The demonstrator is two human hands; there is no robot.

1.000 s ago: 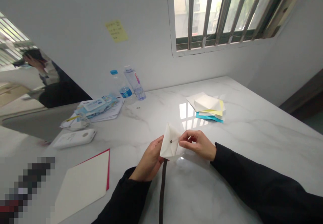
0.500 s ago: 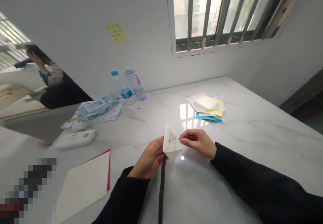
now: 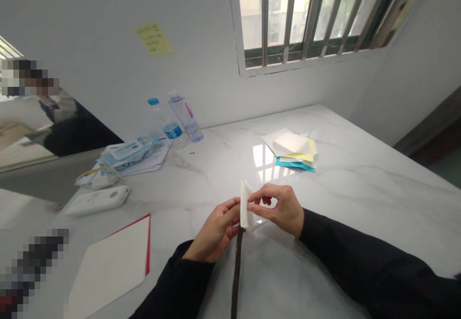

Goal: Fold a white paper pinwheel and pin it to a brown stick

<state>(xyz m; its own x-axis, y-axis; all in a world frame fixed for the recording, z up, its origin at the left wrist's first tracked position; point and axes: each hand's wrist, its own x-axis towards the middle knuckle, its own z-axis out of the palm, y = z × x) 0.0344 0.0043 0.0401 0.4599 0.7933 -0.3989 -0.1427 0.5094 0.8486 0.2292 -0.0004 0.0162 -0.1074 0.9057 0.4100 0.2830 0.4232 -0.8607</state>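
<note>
Both my hands hold a small folded white paper piece [image 3: 246,203] just above the marble table [image 3: 360,189]. My left hand [image 3: 216,232] pinches its lower left edge, fingers closed. My right hand [image 3: 279,208] pinches the right side with thumb and forefinger. The paper stands nearly edge-on, its point upward. A dark thin strap or stick [image 3: 236,276] runs from under the paper down toward me.
A stack of white, yellow and blue sheets [image 3: 293,151] lies beyond my hands. A white sheet with a red edge [image 3: 111,266] sits at the near left. Two water bottles [image 3: 176,120], a pile of packets [image 3: 133,153] and a white case [image 3: 97,200] are at the back left.
The paper has been folded narrower, from a broad open face to an edge-on flap. My right hand has closed in onto it. The view shifted slightly.
</note>
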